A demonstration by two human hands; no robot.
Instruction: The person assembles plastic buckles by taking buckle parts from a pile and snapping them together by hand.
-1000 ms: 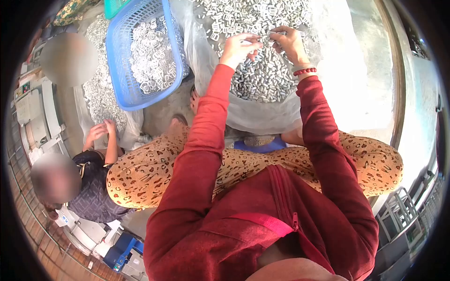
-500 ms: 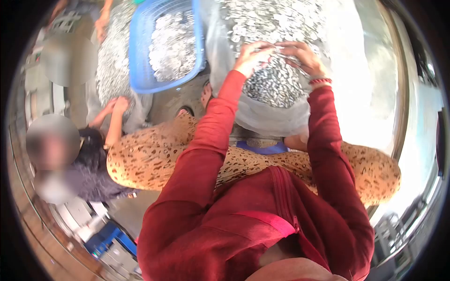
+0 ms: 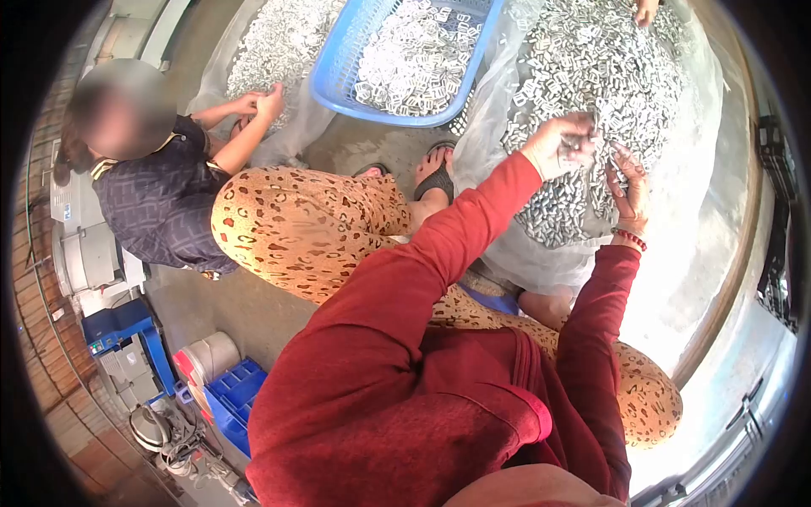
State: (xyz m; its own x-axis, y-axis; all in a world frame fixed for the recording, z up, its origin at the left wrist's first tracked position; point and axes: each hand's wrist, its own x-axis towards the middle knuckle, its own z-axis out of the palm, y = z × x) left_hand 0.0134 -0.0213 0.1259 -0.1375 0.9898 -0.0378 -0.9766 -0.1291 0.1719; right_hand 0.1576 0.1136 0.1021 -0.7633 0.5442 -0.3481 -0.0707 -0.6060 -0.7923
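Small silvery metal pieces (image 3: pixel 553 211) and flat buckle-like pieces (image 3: pixel 591 63) lie spread on a pale translucent sheet (image 3: pixel 528 262). Over the pile, my left hand (image 3: pixel 561 145) has its fingers bent and smeared by motion; what it holds, if anything, cannot be made out. My right hand (image 3: pixel 629 182), with a red bead bracelet at the wrist, is just to its right, thumb and fingers drawn together near the pieces. Whatever lies between those fingertips is too small to name. The two hands are close but apart.
A blue basket (image 3: pixel 405 116) of buckle-like pieces stands at upper centre. Left of it, a co-worker (image 3: pixel 165 203) sits with both hands over another pile (image 3: pixel 279 51). Another person's hand (image 3: pixel 646 12) reaches in at the top right. Blue crates (image 3: pixel 236 397) and a bucket (image 3: pixel 211 355) are lower left.
The view has swung left, so the basket, piles and my hands appear further right. My hands have moved slightly apart. Another person's hand now shows at the top right.
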